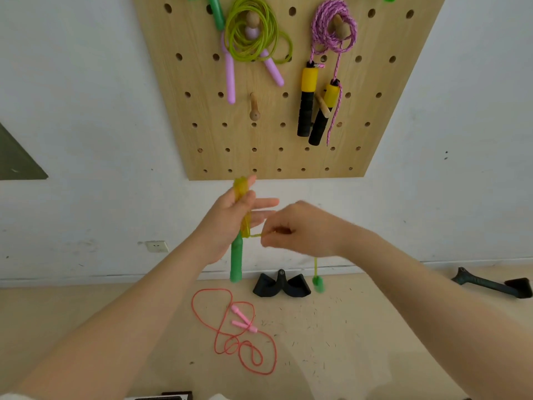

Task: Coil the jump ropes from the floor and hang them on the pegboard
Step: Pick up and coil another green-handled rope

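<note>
Our right-hand fingers [266,236] pinch the yellow-green rope [255,235], drawing it taut from the coil [242,192] that our left hand [230,223] grips with one green handle [236,261]; its forefingers lie straight. We should keep each wrap snug. No containers show. The red rope [245,339] lies on the floor [375,327] below the pegboard [202,116].

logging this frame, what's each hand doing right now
left hand: grips the coiled yellow rope and its green handle
right hand: pinches the rope's free strand
</note>
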